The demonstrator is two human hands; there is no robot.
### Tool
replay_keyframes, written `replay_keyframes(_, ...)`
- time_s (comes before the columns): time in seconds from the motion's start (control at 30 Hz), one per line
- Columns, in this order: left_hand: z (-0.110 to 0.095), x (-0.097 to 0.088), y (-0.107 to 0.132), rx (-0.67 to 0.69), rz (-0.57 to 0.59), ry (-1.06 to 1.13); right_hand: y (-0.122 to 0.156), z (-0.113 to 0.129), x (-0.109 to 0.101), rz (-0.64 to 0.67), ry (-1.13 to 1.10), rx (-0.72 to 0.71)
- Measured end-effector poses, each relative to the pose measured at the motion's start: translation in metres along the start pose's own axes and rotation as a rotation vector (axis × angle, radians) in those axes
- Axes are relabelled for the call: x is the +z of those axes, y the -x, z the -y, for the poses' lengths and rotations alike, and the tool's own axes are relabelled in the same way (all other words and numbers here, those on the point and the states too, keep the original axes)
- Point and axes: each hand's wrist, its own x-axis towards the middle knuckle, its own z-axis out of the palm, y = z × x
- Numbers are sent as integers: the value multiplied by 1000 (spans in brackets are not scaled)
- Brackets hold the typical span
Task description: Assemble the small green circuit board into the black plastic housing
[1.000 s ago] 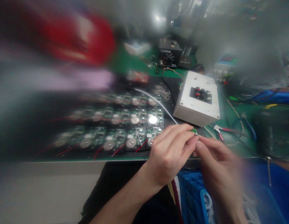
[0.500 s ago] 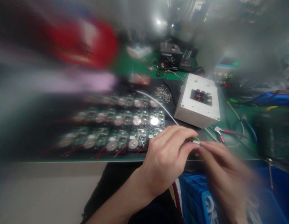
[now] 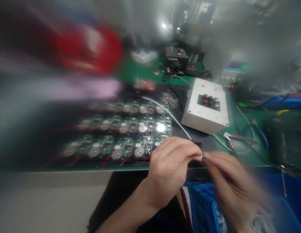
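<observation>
My left hand (image 3: 169, 168) and my right hand (image 3: 228, 184) meet fingertip to fingertip over the bench's front edge. Between the fingertips is a small part (image 3: 200, 157), mostly hidden; earlier it showed as a little green board. Both hands pinch it. The right hand is blurred. Just left of the hands lie rows of small green circuit boards (image 3: 126, 136) with round silver discs and red wires. A thin white cable (image 3: 169, 115) runs from the back toward my left hand.
A white box (image 3: 206, 108) with a black terminal block sits behind the hands. Farther back stands a black soldering station (image 3: 176, 61). A heap of small metal pins (image 3: 169, 97), red-handled cutters (image 3: 234, 137) and a blue bin (image 3: 203, 200) at my lap are nearby. The left side is blurred.
Both hands have dropped lower and nearer to me, still joined at the fingertips. The small green board that showed above my left fingers is now almost hidden.
</observation>
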Motion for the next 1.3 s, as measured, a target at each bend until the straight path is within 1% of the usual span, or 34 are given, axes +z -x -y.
replay_keyframes(0.1, 1, 2, 3, 42, -50, -42, -1, -3, -1, 9, 13, -11)
replay_keyframes(0.2, 1, 1, 3, 100, -50, -101, -4, -6, -2, 11, 44, -29)
replay_keyframes(0.33, -4, -5, -1, 105, -33, -162, -12, -7, -3, -111, 144, -13)
replay_keyframes(0.43, -10, -9, -4, 87, -77, -183, -20, -5, -3, -205, 225, 24)
replay_keyframes(0.53, -13, -14, 0, 92, -124, -219, -21, -5, -2, -292, 267, -6)
replay_keyframes(0.6, -13, -19, 10, 86, -123, -248, -13, -10, 1, -290, 291, -80)
replay_keyframes(0.67, -12, -26, 25, 61, -99, -272, 1, -15, 4, -207, 262, -147)
replay_keyframes(0.73, -12, -35, 43, 33, -89, -285, 18, -20, 6, -115, 217, -176)
replay_keyframes(0.8, -12, -43, 61, 27, -98, -300, 31, -23, 7, -95, 230, -181)
replay_keyframes(0.87, -13, -48, 79, 16, -123, -320, 37, -23, 7, -116, 257, -175)
replay_keyframes(0.93, -13, -50, 94, -40, -165, -330, 38, -21, 6, -131, 257, -157)
replay_keyframes(1.0, -12, -49, 107, -158, -195, -342, 35, -19, 6, -136, 244, -140)
replay_keyframes(1.07, -9, -46, 116, -313, -180, -356, 30, -17, 6, -144, 231, -119)
replay_keyframes(1.13, -5, -42, 123, -445, -136, -350, 26, -15, 6, -153, 234, -95)
replay_keyframes(1.2, -1, -38, 127, -515, -97, -322, 22, -13, 5, -161, 251, -78)
replay_keyframes(1.3, 8, -31, 132, -547, -51, -326, 17, -10, 5, -164, 265, -64)
